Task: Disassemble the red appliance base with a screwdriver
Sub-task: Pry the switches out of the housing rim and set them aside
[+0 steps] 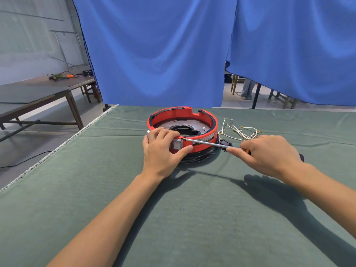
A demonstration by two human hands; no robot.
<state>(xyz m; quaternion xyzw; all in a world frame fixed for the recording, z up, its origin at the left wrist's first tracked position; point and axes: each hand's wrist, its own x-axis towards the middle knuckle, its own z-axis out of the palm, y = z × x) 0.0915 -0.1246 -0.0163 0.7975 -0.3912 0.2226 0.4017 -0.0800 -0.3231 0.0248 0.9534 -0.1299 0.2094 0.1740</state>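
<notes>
Red base (204,116) sits on the green cloth (173,218) covering the table, toward the far middle of the surface. It is a round, open ring with a grey metal plate (171,125) inside and a black hole at its centre. A grey switch (177,145) is set in the near wall.

Left hand (161,149) grips the near-left wall of the base: fingers curled over the rim, thumb pressed along the outside just below the switch.

Right hand (269,153) holds the screwdriver (208,143), fingers wrapped round the handle (orange and black, mostly hidden in the palm), index finger stretched along the shaft. The shaft lies nearly level, running left across the front of the base; its tip meets the wall just beside the switch, at the upper right corner.

A black cord (200,158) lies bunched under the base's near-right side. Loose white wires (242,132) lie tangled on the cloth just right of the base.

Behind the table hangs a blue curtain (154,51). A second table (34,97) stands far left.
</notes>
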